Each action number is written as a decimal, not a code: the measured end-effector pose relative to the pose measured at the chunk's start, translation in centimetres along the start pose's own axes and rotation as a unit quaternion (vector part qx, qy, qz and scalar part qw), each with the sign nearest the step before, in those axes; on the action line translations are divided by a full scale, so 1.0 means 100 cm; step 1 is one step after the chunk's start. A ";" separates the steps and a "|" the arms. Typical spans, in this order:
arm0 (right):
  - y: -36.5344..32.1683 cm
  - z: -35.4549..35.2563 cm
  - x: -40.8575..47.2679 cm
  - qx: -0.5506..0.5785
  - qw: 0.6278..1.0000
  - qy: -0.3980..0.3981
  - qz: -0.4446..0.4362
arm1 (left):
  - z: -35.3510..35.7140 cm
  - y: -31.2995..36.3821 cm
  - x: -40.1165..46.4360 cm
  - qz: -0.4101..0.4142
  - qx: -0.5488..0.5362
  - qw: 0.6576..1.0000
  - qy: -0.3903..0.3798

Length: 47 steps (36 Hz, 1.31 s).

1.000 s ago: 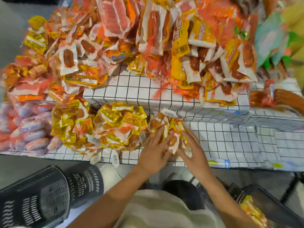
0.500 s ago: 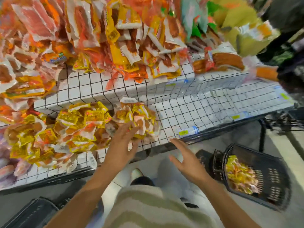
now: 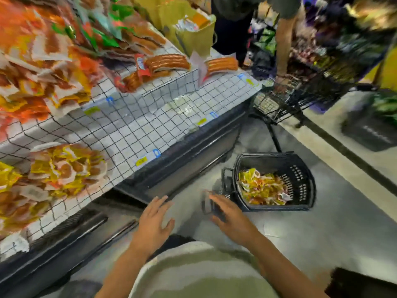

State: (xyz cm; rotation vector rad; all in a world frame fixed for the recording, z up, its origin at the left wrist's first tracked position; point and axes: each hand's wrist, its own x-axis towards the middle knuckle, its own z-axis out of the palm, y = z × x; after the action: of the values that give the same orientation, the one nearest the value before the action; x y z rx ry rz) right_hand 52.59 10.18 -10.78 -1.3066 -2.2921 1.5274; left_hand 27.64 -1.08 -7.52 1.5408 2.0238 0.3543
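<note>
Both your hands are empty here. Left hand (image 3: 153, 220) and right hand (image 3: 231, 220) are spread out with loose fingers over the floor in front of the display, gripping nothing. The yellow packets (image 3: 262, 188) you're going for sit in the black basket (image 3: 303, 186) on the floor to the right, just past your right fingertips. The stocked pile (image 3: 64, 168) of the same stuff is on the near left of the checked shelf (image 3: 133, 130).

Things I reckon could bite you:

- The whole view is smeared, so you're probably swinging round fast. Reach in half-blind and you could clip the basket's rim and shove or tip it, dumping packets on the floor.
- Those packets look slick and lie in a loose heap. A big two-handed scoop will likely shed a few on the way up to the shelf.
- The pile sits close to the shelf's near edge. Drop a fresh handful on top and the outer ones may slide off.
- There's something dark and blurred right under your right hand. I can't tell what it is, so mind you don't snag it.
- Another person and a wire cart (image 3: 300, 91) stand at the far right, so a kicked basket ends up in their way.
</note>
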 end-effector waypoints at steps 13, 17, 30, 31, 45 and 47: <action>0.122 -0.075 -0.114 0.028 0.970 0.095 0.223 | 0.090 0.081 0.099 0.112 0.122 0.966 -0.199; 0.140 -0.087 -0.128 0.034 0.953 0.115 0.277 | 0.120 0.111 0.143 0.132 0.140 0.945 -0.265; 0.187 -0.155 -0.087 0.072 0.905 0.099 0.407 | 0.225 0.167 0.252 0.157 0.083 0.931 -0.319; 0.198 -0.158 -0.077 0.075 0.905 0.097 0.408 | 0.237 0.165 0.259 0.154 0.080 0.930 -0.325; 0.423 -0.156 0.076 0.016 0.930 0.005 0.366 | 0.415 0.125 0.376 0.043 0.088 0.935 -0.342; 0.460 -0.152 0.098 0.015 0.930 0.009 0.367 | 0.442 0.117 0.391 0.030 0.081 0.937 -0.339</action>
State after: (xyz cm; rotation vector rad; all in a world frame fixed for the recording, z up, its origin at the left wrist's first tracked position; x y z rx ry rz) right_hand 81.41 33.87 -43.18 -2.3205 -1.8284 1.6775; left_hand 55.61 33.85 -47.74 1.5421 1.4848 -0.3040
